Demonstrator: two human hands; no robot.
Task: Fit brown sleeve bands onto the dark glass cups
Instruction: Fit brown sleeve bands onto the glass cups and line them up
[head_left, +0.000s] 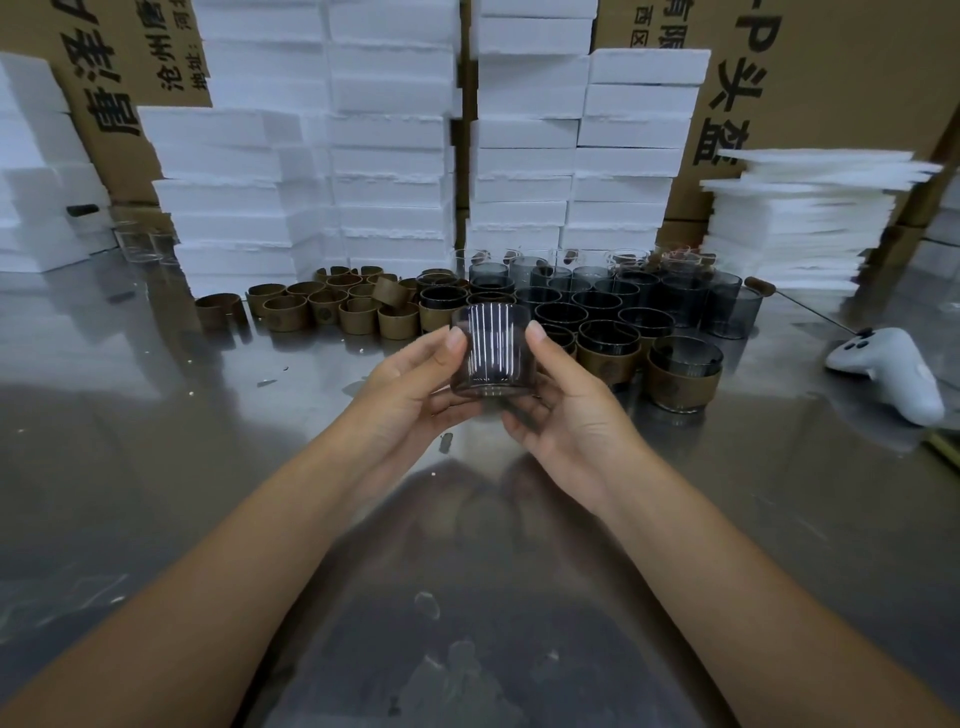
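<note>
A dark glass cup (491, 353), with no band on it, is being held clear of the steel table (208, 441) at the centre of the view. It is being gripped by the left hand (415, 395) from its nine o'clock side and by the right hand (566, 410) from its three o'clock side, with thumbs being pressed against the wall near the rim and fingers being curled beneath the base. The loose brown sleeve bands (332, 306) are being kept in a heap at about ten o'clock from the cup, well apart from it, so one hand is probably being required to let go and reach. Smooth glass being left in a single hand could be let slip and be dropped onto the metal. Banded cups (683, 374) are being crowded near the right hand at three o'clock, and bare cups (623, 291) are being packed behind them at one o'clock, so they could be knocked together by a wide swing. A band being forced on crooked could be jammed partway or be torn.
</note>
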